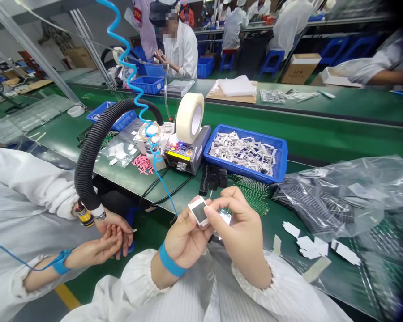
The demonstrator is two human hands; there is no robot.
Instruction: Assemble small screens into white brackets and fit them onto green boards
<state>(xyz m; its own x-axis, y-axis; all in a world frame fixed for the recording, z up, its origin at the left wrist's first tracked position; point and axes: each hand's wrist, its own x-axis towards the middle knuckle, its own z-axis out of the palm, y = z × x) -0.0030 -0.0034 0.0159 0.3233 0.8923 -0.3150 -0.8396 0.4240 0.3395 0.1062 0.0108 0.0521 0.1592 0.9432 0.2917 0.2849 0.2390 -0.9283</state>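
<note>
Small white frame [199, 211] with a dark square window, and it's right up between the person's two hands, just in front of the blue tray [245, 154]! The left hand [184, 237] has it pinched, thumb and fingers closed on the white rim, while the right hand [237, 228] comes in from the other side, fingers curled in and closed on the opposite edge; how hard they squeeze, you can't tell from here. This piece looks light and stiff but fragile, so the rim is the place to hold it, well off the dark window. Left of the tray sits a tape dispenser [187, 154], to its lower right a crumpled plastic bag [342, 192], and further left a co-worker's hands [110, 239] rest together, apart from the frame.
</note>
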